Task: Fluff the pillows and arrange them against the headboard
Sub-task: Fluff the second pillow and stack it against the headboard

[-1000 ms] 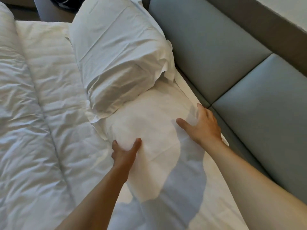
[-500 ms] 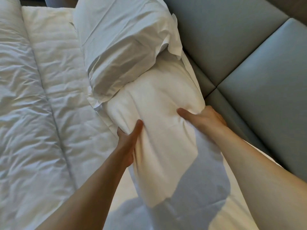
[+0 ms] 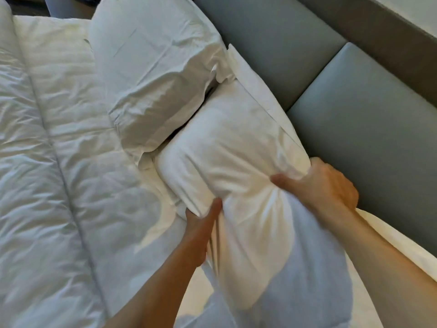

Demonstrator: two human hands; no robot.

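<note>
Beside grey headboard (image 3: 295,55) and duvet (image 3: 47,138), left hand (image 3: 198,230) and right hand (image 3: 324,185) squeeze near pillow (image 3: 231,147), 2nd pillow (image 3: 151,67) overlapping.

The scene is seen through a single wide-angle view, taken from head height and directed forward and steeply down onto the bed. The near pillow (image 3: 236,166) is framed close at the centre, with both forearms entering from the bottom edge, the left hand (image 3: 201,223) at lower centre and the right hand (image 3: 328,185) at right of centre. The duvet (image 3: 59,162) is spread over the left half of the frame, and the padded headboard (image 3: 354,102) is crossed diagonally at the upper right. No second view is given, so nothing is shared
</note>
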